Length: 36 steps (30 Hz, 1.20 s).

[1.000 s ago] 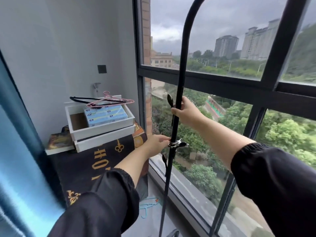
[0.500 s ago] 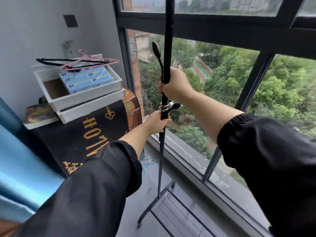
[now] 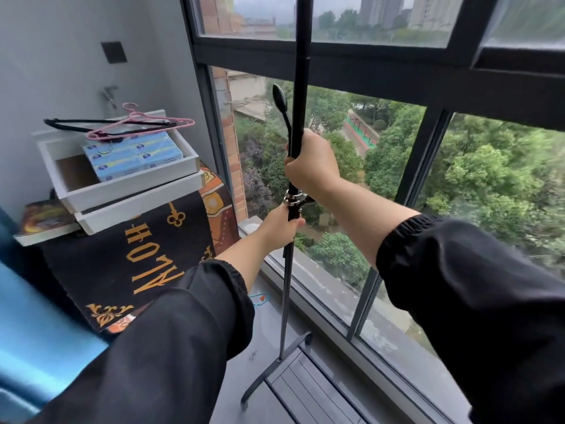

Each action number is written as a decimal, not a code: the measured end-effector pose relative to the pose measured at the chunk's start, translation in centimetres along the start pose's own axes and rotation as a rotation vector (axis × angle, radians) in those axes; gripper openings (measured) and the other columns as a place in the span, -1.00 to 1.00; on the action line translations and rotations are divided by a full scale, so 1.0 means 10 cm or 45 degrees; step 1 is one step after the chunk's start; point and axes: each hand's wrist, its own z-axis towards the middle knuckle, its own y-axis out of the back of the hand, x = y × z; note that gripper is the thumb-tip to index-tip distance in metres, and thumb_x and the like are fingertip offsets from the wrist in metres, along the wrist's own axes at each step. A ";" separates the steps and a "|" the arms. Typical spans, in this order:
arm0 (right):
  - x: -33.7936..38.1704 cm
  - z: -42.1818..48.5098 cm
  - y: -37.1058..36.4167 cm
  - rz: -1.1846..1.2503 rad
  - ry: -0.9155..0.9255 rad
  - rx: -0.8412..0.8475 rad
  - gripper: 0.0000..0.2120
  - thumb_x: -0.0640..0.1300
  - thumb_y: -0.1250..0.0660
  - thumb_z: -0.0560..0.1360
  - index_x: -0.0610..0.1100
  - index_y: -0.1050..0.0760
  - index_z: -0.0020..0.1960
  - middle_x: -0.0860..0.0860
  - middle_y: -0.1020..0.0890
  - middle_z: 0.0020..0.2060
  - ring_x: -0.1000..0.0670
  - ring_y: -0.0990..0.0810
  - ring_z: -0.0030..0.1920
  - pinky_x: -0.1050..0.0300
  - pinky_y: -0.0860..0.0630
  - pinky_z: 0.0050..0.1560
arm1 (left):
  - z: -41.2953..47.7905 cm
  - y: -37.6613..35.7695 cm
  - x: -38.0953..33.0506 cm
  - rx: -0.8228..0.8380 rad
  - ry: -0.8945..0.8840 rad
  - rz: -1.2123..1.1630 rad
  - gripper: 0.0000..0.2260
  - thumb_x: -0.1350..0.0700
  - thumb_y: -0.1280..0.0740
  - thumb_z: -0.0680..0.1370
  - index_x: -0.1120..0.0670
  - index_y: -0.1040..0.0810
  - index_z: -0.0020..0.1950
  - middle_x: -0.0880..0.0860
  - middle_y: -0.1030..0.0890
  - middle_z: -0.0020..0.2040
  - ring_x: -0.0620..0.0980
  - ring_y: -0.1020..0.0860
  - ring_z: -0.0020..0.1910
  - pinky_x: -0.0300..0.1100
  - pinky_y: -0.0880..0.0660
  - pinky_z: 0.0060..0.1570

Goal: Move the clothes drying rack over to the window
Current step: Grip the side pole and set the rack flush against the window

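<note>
The black clothes drying rack [image 3: 301, 71] stands upright right beside the window [image 3: 360, 71], its thin pole rising out of the top of the view. Its arched foot and slatted base shelf [image 3: 308, 390] rest on the grey floor along the window sill. My right hand [image 3: 313, 166] is wrapped around the pole just below a black side hook. My left hand [image 3: 279, 224] grips the pole lower down, directly under a silver clamp. Both forearms wear black sleeves.
To the left, two white trays [image 3: 128, 186] hold blue packs, with a pink hanger [image 3: 137, 123] and a black hanger on top, over a black cloth with gold letters [image 3: 146, 255]. A book [image 3: 39, 218] lies beside them. A blue curtain [image 3: 30, 332] hangs at the left edge.
The view has tilted down from the skyline to the floor, bringing the rack's base into sight by the sill. My left hand has closed on the pole under the clamp; my right keeps its grip.
</note>
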 end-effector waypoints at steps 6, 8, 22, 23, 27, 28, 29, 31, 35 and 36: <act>-0.32 0.11 0.21 -0.012 0.009 -0.036 -0.78 -0.36 -0.26 0.40 -0.18 -0.47 0.03 -0.07 -0.59 -0.12 -0.08 -0.57 -0.12 0.04 -0.56 -0.15 | 0.18 -0.32 -0.18 -0.011 -0.051 -0.018 -0.92 0.18 -0.24 0.58 0.04 -0.39 0.03 0.02 -0.51 -0.03 0.11 -0.51 0.04 0.17 -0.53 0.11; -0.37 0.16 0.25 -0.020 0.032 -0.059 -0.77 -0.34 -0.27 0.41 -0.18 -0.47 0.05 -0.07 -0.60 -0.09 -0.08 -0.57 -0.09 0.02 -0.57 -0.10 | 0.22 -0.36 -0.22 -0.029 -0.074 -0.005 -0.94 0.19 -0.24 0.57 0.06 -0.40 0.01 0.07 -0.52 -0.01 0.12 -0.52 0.04 0.16 -0.54 0.08; -0.75 0.39 0.09 0.122 0.092 0.477 -0.89 -0.19 -0.40 0.46 -0.21 -0.60 -0.04 -0.05 -0.63 -0.19 -0.01 -0.59 -0.22 0.15 -0.57 -0.17 | 0.30 -0.28 0.05 -0.077 0.047 0.401 -0.77 0.07 -0.32 0.52 0.12 -0.49 0.14 0.09 -0.59 0.08 0.11 -0.53 0.09 -0.06 -0.44 0.09; -0.76 0.39 0.08 0.131 0.086 0.498 -0.89 -0.20 -0.40 0.46 -0.21 -0.61 -0.05 -0.05 -0.63 -0.20 0.00 -0.58 -0.23 0.17 -0.56 -0.19 | 0.30 -0.30 0.06 -0.090 0.047 0.443 -0.80 0.09 -0.32 0.52 0.14 -0.50 0.09 0.10 -0.59 0.04 0.13 -0.53 0.07 -0.05 -0.44 0.08; -0.71 0.46 -0.03 0.074 0.125 0.500 -0.99 -0.26 -0.36 0.45 -0.19 -0.54 -0.14 -0.01 -0.58 -0.31 -0.04 -0.57 -0.23 0.06 -0.59 -0.18 | 0.27 -0.36 0.09 -0.284 0.046 0.457 -0.86 0.15 -0.34 0.52 0.19 -0.53 0.02 0.15 -0.63 -0.01 0.16 -0.56 0.02 -0.02 -0.49 0.06; -0.71 0.48 -0.07 0.061 0.132 0.488 -0.99 -0.27 -0.35 0.44 -0.19 -0.54 -0.14 -0.04 -0.60 -0.29 -0.07 -0.59 -0.22 0.01 -0.62 -0.15 | 0.27 -0.35 0.10 -0.322 0.049 0.468 -0.85 0.15 -0.34 0.52 0.19 -0.53 0.03 0.16 -0.63 0.00 0.16 -0.56 0.02 -0.01 -0.49 0.06; -0.70 0.50 -0.11 0.047 0.142 0.467 -0.97 -0.28 -0.34 0.43 -0.21 -0.55 -0.13 -0.08 -0.63 -0.24 -0.10 -0.62 -0.19 -0.03 -0.63 -0.13 | 0.28 -0.34 0.12 -0.345 0.046 0.492 -0.85 0.15 -0.34 0.52 0.20 -0.53 0.03 0.18 -0.63 0.00 0.17 -0.56 0.01 -0.01 -0.50 0.05; -0.69 0.56 -0.18 0.030 0.148 0.428 -0.91 -0.27 -0.35 0.42 -0.23 -0.58 -0.09 -0.13 -0.67 -0.16 -0.12 -0.64 -0.15 -0.03 -0.64 -0.12 | 0.32 -0.29 0.15 -0.369 0.047 0.544 -0.85 0.14 -0.34 0.51 0.19 -0.53 0.02 0.18 -0.63 -0.01 0.18 -0.56 0.01 0.00 -0.50 0.03; -0.68 0.70 -0.28 0.014 0.155 0.399 -0.89 -0.23 -0.39 0.40 -0.22 -0.59 -0.08 -0.12 -0.67 -0.15 -0.10 -0.64 -0.15 0.04 -0.62 -0.16 | 0.46 -0.20 0.20 -0.393 0.060 0.597 -0.82 0.10 -0.36 0.50 0.16 -0.53 0.03 0.16 -0.64 0.00 0.18 -0.57 0.01 0.03 -0.51 0.02; -0.67 0.74 -0.31 0.008 0.153 0.397 -0.90 -0.24 -0.38 0.40 -0.22 -0.59 -0.09 -0.12 -0.67 -0.16 -0.10 -0.64 -0.16 0.03 -0.62 -0.16 | 0.49 -0.18 0.21 -0.393 0.065 0.598 -0.82 0.10 -0.36 0.51 0.16 -0.53 0.04 0.16 -0.64 0.00 0.18 -0.57 0.01 0.03 -0.51 0.02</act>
